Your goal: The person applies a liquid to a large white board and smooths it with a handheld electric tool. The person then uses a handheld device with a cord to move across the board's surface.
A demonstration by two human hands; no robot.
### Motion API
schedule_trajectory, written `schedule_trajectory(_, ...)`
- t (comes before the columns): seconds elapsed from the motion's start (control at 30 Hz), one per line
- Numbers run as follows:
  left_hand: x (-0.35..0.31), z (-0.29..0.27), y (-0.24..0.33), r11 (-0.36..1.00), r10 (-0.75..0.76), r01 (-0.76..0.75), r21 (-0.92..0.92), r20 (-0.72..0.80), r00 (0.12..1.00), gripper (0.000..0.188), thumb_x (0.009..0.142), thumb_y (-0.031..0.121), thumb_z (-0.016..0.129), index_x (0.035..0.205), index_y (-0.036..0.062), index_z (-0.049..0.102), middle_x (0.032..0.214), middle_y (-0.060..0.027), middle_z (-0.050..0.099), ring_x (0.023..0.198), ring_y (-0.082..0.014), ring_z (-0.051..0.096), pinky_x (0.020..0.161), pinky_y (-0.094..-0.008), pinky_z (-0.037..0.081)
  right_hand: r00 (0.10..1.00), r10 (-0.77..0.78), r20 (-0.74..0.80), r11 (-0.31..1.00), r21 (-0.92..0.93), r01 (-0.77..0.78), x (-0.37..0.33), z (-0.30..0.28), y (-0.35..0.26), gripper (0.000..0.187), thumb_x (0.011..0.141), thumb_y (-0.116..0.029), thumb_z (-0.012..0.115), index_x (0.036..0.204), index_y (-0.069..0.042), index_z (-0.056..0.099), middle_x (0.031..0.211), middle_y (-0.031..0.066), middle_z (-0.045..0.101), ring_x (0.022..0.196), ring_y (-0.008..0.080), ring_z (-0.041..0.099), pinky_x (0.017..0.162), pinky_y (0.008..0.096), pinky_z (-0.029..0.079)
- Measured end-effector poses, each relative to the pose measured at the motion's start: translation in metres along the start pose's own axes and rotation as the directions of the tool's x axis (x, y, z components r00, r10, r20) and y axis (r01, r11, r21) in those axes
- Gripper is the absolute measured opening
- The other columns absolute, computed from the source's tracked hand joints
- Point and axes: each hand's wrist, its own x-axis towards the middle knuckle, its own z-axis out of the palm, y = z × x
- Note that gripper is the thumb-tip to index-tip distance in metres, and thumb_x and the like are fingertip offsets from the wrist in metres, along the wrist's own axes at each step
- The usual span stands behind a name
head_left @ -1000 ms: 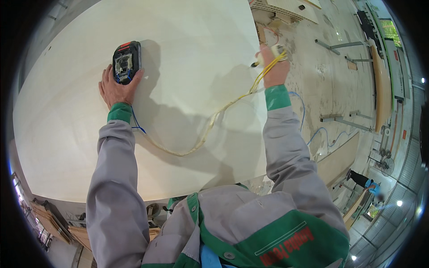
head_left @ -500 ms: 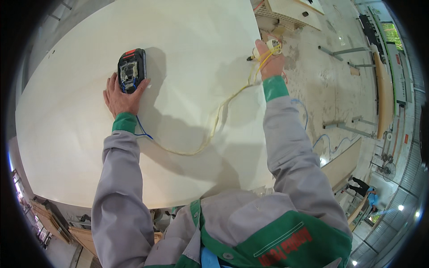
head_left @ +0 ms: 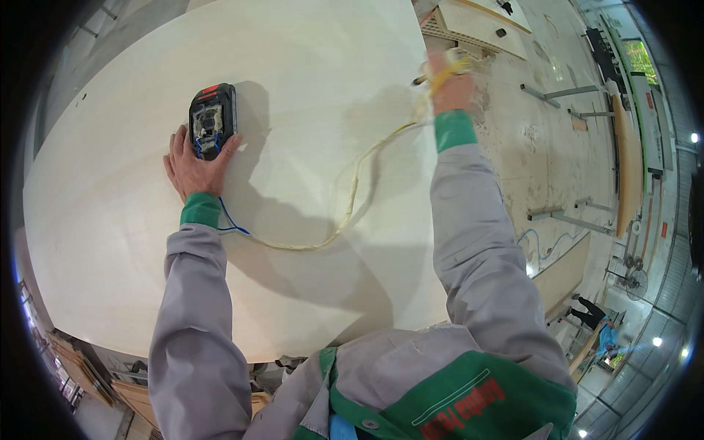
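Upper left, we'd best steady the battery pack (head_left: 210,110) in our left hand (head_left: 199,167), cable (head_left: 354,192) slack (right hand (head_left: 449,88) grips a blurred fitting (head_left: 458,58)).

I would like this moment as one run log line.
left hand: around lower end of black pack | right hand: blurred, holding white piece | cable: on pale board

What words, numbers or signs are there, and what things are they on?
Jacket: red lettering on the green chest panel; I won't copy it out.
Black block: any marks are too small to read.
Long machine at the far right: small markings, too small to read.
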Motion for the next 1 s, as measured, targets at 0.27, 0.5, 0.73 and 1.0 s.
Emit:
schedule_trajectory(0.27, -0.005, 0.003, -0.006, 0.999, 0.0, -0.001, -0.038, -0.012, 1.0, 0.103, 0.071, 0.073, 0.078, 0.144, 0.004, 0.056, 0.154, -0.0102, 0.049, 0.15, -0.0264, 0.036, 0.127, -0.0506, 0.016, 0.994, 0.096, 0.06, 0.876, 0.469, -0.113, 0.028, 0.02, 0.014, 0.03, 0.082, -0.017, 0.088, 0.098, 0.001, 0.069, 0.089, 0.0058, 0.07, 0.075, 0.0173, 0.067, 0.069, 0.0343, 0.056)
schedule_trajectory(0.5, -0.005, -0.007, -0.002, 1.0, -0.013, 0.013, -0.006, 0.051, 0.999, 0.098, 0.072, 0.072, 0.078, 0.145, 0.0095, 0.058, 0.154, -0.0072, 0.049, 0.15, -0.0249, 0.035, 0.127, -0.0515, 0.015, 0.995, 0.066, 0.074, 0.852, 0.516, -0.095, 0.055, 0.035, 0.021, 0.056, 0.08, -0.041, 0.089, 0.102, 0.009, 0.073, 0.098, 0.0132, 0.076, 0.089, 0.023, 0.069, 0.083, 0.0398, 0.055)
schedule_trajectory(0.73, -0.007, -0.011, -0.001, 0.999, -0.037, 0.036, 0.022, 0.088, 0.995, 0.1, 0.072, 0.072, 0.078, 0.146, 0.0091, 0.057, 0.159, -0.0097, 0.044, 0.155, -0.0265, 0.029, 0.128, -0.0514, 0.013, 0.972, 0.235, 0.016, 0.972, 0.025, -0.236, 0.089, 0.053, 0.021, 0.036, 0.084, -0.026, 0.087, 0.107, -0.004, 0.071, 0.096, 0.0053, 0.07, 0.081, 0.0141, 0.065, 0.069, 0.0324, 0.055)
schedule_trajectory(1.0, -0.01, -0.019, -0.002, 0.999, 0.004, 0.002, -0.053, 0.115, 0.993, 0.107, 0.072, 0.076, 0.077, 0.151, 0.0071, 0.052, 0.161, -0.0122, 0.042, 0.156, -0.0299, 0.026, 0.129, -0.0512, 0.009, 0.996, 0.081, -0.045, 0.996, 0.047, -0.079, 0.105, 0.07, 0.002, 0.045, 0.081, -0.023, 0.088, 0.113, 0.003, 0.071, 0.095, 0.0084, 0.071, 0.084, 0.0171, 0.068, 0.068, 0.0336, 0.056)
